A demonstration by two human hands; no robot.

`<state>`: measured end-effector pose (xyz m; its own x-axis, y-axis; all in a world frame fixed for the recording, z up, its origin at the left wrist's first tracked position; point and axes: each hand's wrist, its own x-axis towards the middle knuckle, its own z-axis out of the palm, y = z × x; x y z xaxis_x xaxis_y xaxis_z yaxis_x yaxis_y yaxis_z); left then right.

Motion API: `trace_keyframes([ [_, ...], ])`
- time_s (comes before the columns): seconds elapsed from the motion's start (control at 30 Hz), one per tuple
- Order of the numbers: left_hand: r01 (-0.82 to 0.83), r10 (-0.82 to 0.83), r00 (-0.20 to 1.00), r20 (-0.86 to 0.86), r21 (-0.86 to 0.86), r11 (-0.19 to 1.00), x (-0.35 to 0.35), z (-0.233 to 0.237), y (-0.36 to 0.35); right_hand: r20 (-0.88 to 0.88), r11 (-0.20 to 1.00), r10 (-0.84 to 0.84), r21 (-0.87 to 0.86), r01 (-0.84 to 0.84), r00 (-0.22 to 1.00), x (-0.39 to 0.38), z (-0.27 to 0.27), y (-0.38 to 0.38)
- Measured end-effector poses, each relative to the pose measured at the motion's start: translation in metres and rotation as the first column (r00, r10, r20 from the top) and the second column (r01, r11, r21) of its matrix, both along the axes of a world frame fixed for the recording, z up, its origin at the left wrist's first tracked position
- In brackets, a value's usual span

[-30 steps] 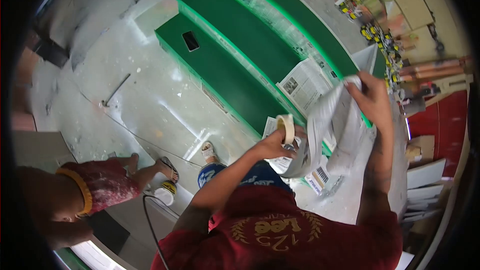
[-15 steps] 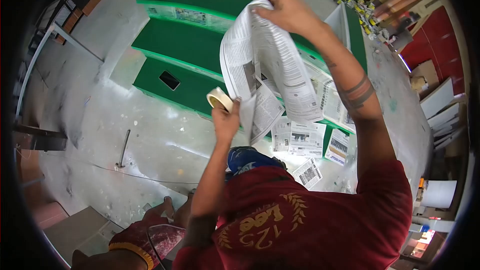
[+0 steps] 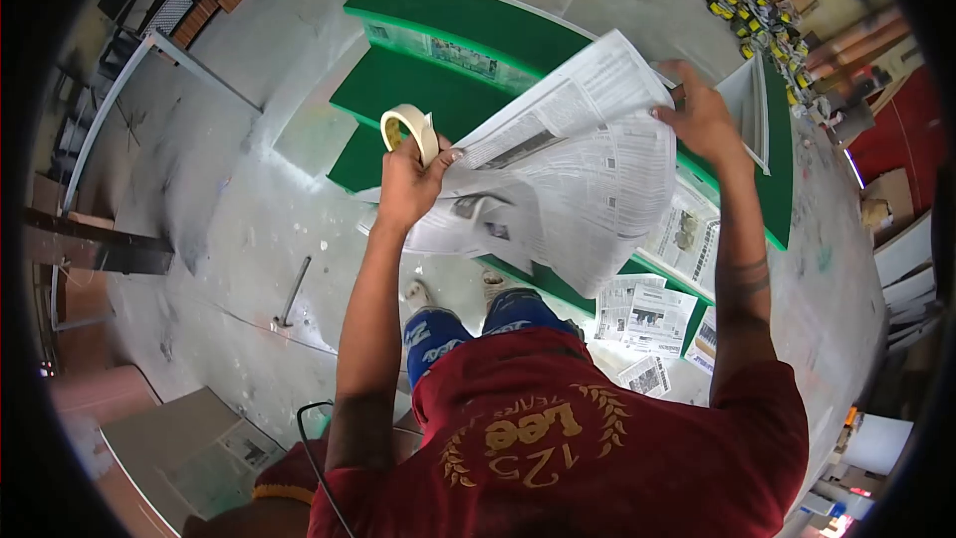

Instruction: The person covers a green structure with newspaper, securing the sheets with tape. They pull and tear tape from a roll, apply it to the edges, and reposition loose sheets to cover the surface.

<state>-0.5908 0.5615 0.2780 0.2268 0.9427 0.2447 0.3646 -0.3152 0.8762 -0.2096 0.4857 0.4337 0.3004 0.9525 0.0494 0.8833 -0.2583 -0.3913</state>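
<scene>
My left hand (image 3: pixel 410 184) is closed around a roll of masking tape (image 3: pixel 428 137) and pinches the left edge of a newspaper sheet (image 3: pixel 597 179). My right hand (image 3: pixel 705 118) grips the sheet's upper right corner between thumb and fingers. The paper hangs spread and creased between both hands, with its lower part blurred by motion. Behind it stands a green stepped stand (image 3: pixel 453 15), partly covered from view. Newspaper (image 3: pixel 689 224) covers one of the stand's faces on the right.
Loose newspaper pages (image 3: pixel 659 324) lie low on the right. A metal frame (image 3: pixel 204 70) stands at left, and a short rod (image 3: pixel 296 291) rises from the floor. Several paint cans (image 3: pixel 767 35) are grouped at the upper right. Part of another person (image 3: pixel 284 493) shows at lower left.
My right hand has come down and to the right, stretching the newspaper sideways. My left hand, with the tape, has risen slightly left. The phone on the lower step is no longer visible.
</scene>
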Motion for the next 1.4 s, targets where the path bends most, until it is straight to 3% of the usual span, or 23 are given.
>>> trace_keyframes([
  [0.03,0.073,-0.072,0.997,0.036,-0.031,0.997,0.000,0.008,0.009,0.193,0.977,0.004,0.209,-0.045,0.981,-0.016,-0.011,-0.004],
  [0.1,0.182,-0.178,0.980,0.082,-0.041,0.982,0.002,0.024,0.025,0.444,0.862,-0.024,0.462,-0.206,0.896,-0.072,-0.013,-0.006],
  [0.17,0.266,-0.268,0.958,0.105,0.036,0.963,0.007,0.027,0.044,0.344,0.791,0.310,0.425,-0.441,0.886,-0.143,-0.016,-0.009],
  [0.23,0.378,-0.386,0.916,0.108,0.086,0.922,0.006,0.026,0.061,0.381,0.796,0.342,0.368,-0.481,0.859,-0.192,-0.034,0.011],
  [0.33,0.433,-0.438,0.899,-0.014,0.185,0.882,-0.010,0.032,0.076,0.299,0.872,0.280,0.318,-0.373,0.912,-0.202,-0.076,0.055],
  [0.37,0.430,-0.436,0.900,0.012,0.148,0.891,-0.020,0.033,0.081,0.302,0.877,0.264,0.319,-0.358,0.916,-0.202,-0.081,0.064],
  [0.43,0.456,-0.462,0.886,0.038,0.116,0.882,-0.044,0.030,0.099,-0.117,0.929,0.332,0.212,-0.303,0.936,-0.203,-0.079,0.077],
  [0.5,0.456,-0.457,0.886,0.080,0.034,0.889,-0.062,0.023,0.115,-0.074,0.939,0.290,0.214,-0.269,0.954,-0.213,-0.078,0.080],
  [0.67,0.547,-0.551,0.824,0.130,0.071,0.834,-0.075,0.010,0.122,-0.069,0.962,0.238,0.151,-0.226,0.969,-0.235,-0.070,0.081],
  [0.77,0.528,-0.512,0.845,0.156,-0.083,0.845,-0.075,0.006,0.123,-0.049,0.975,0.183,0.135,-0.175,0.982,-0.245,-0.066,0.079],
  [0.87,0.593,-0.581,0.798,0.163,-0.040,0.804,-0.078,0.023,0.124,0.087,0.963,0.242,0.102,-0.250,0.966,-0.254,-0.058,0.075],
  [0.97,0.632,-0.622,0.768,0.154,-0.028,0.774,-0.078,0.038,0.124,0.029,0.901,0.392,0.189,-0.390,0.919,-0.270,-0.048,0.076],
  [1.13,0.664,-0.654,0.736,0.175,0.005,0.748,-0.075,0.057,0.125,0.040,0.895,0.377,0.243,-0.375,0.925,-0.270,-0.042,0.072],
  [1.4,0.711,-0.700,0.688,0.191,0.016,0.703,-0.057,0.079,0.113,-0.209,0.869,0.395,0.401,-0.290,0.895,-0.254,-0.034,0.051],
])
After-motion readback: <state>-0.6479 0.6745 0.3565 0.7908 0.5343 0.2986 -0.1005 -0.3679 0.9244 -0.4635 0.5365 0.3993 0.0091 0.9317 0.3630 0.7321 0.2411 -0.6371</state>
